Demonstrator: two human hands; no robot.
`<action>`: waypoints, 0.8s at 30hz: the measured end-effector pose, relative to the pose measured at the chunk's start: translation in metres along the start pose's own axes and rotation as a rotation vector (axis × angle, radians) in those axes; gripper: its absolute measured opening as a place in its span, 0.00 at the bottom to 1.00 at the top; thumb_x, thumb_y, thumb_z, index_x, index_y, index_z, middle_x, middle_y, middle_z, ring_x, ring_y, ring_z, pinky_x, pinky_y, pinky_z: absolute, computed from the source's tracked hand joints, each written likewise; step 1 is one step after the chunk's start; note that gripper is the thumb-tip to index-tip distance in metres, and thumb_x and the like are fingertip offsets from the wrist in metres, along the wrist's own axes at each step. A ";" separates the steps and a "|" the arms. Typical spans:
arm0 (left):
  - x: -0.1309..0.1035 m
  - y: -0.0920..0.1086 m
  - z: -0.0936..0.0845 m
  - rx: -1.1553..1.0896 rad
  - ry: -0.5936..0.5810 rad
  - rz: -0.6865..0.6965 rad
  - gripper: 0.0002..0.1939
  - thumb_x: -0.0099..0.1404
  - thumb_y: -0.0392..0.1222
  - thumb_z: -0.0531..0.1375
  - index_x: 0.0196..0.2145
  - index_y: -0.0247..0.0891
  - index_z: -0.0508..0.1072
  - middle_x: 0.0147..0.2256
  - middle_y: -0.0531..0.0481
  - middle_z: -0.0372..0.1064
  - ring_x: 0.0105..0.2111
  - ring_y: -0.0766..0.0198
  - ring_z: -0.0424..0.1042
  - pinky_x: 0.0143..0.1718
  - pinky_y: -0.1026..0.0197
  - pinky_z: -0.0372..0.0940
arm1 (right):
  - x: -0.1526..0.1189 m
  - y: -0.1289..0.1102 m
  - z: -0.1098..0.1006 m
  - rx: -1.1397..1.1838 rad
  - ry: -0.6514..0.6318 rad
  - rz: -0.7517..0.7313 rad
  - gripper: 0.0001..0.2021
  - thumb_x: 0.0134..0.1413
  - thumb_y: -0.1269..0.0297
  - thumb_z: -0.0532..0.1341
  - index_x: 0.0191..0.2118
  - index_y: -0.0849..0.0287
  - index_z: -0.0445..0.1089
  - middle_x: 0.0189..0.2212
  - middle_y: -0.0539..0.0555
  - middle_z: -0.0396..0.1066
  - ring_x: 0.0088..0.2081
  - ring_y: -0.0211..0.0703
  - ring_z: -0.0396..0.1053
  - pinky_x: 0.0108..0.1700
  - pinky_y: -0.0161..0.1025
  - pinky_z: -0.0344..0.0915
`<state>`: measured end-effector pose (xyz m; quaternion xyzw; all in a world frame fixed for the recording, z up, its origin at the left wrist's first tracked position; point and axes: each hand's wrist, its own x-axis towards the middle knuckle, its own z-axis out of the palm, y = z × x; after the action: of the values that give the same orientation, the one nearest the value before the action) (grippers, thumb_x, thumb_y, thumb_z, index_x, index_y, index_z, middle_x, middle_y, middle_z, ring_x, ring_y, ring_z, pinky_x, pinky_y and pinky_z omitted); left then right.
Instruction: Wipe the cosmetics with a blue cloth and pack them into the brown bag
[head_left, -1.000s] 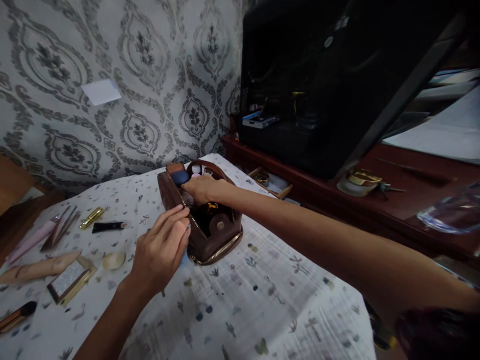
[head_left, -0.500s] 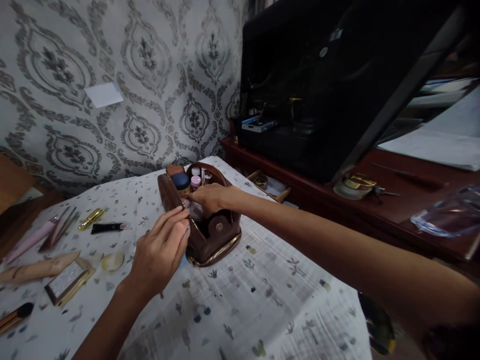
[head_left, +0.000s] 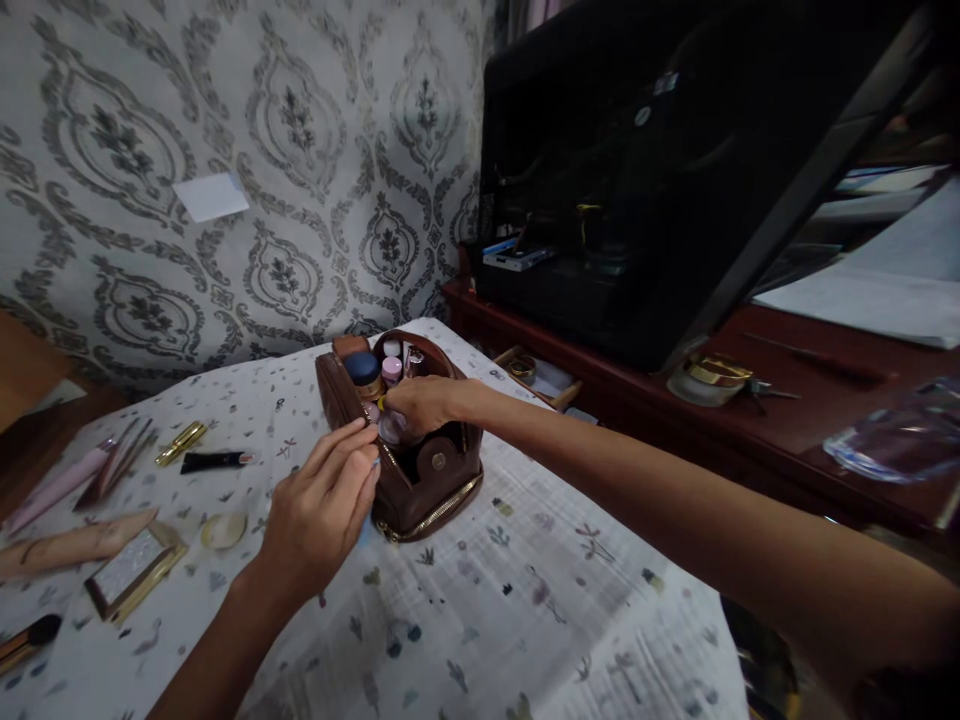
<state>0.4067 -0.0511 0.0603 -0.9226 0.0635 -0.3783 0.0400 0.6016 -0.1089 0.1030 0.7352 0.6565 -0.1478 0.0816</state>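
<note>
A brown leather cosmetic bag (head_left: 427, 500) stands unzipped on the patterned cloth. My left hand (head_left: 322, 500) pinches its near left edge beside the zipper. My right hand (head_left: 424, 405) reaches inside, fingers closed and mostly hidden; a clear item with a bit of yellow shows by the fingertips, too covered to name. Just behind the fingers in the bag are a jar with a dark blue lid (head_left: 363, 369) and a small pink-capped bottle (head_left: 391, 371). A white cap also shows there.
Left on the cloth (head_left: 480, 620) lie a gold tube (head_left: 181, 443), a black tube (head_left: 217, 461), a palette (head_left: 135, 570), a small round jar (head_left: 223, 530), a brush (head_left: 34, 638) and pink tubes. A black television (head_left: 660, 200) stands on the red-brown desk (head_left: 780, 420) at right.
My right hand has shifted slightly within the bag, and a bit of yellow now shows at its fingertips. My left hand stays at the bag's edge. The view has tilted slightly.
</note>
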 end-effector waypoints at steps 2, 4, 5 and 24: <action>0.000 0.000 0.000 0.000 0.003 0.001 0.07 0.69 0.29 0.56 0.43 0.35 0.68 0.47 0.40 0.75 0.53 0.53 0.73 0.52 0.52 0.72 | 0.002 0.002 0.001 0.018 0.023 -0.045 0.18 0.53 0.70 0.63 0.50 0.67 0.73 0.46 0.63 0.76 0.43 0.50 0.75 0.37 0.35 0.66; 0.000 0.000 0.000 0.007 0.007 0.005 0.07 0.69 0.29 0.56 0.43 0.35 0.68 0.47 0.39 0.75 0.53 0.53 0.73 0.52 0.52 0.72 | 0.002 0.005 0.000 0.068 0.154 -0.083 0.16 0.55 0.70 0.62 0.49 0.66 0.73 0.43 0.61 0.77 0.42 0.47 0.74 0.37 0.32 0.64; 0.000 0.000 0.000 0.011 0.007 0.007 0.07 0.69 0.29 0.56 0.43 0.35 0.68 0.47 0.39 0.75 0.53 0.53 0.73 0.52 0.52 0.72 | 0.000 0.005 -0.002 0.107 0.265 -0.078 0.15 0.56 0.69 0.61 0.49 0.66 0.74 0.42 0.60 0.77 0.42 0.45 0.74 0.37 0.32 0.63; -0.001 -0.003 -0.001 -0.024 -0.037 0.022 0.09 0.68 0.28 0.56 0.46 0.33 0.67 0.49 0.37 0.74 0.56 0.52 0.70 0.53 0.52 0.70 | -0.032 -0.012 -0.002 -0.015 0.154 0.066 0.18 0.59 0.73 0.60 0.54 0.66 0.70 0.51 0.66 0.73 0.52 0.58 0.72 0.47 0.43 0.69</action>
<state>0.4057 -0.0480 0.0609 -0.9292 0.0773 -0.3598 0.0345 0.5865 -0.1372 0.1159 0.7651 0.6373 -0.0828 0.0412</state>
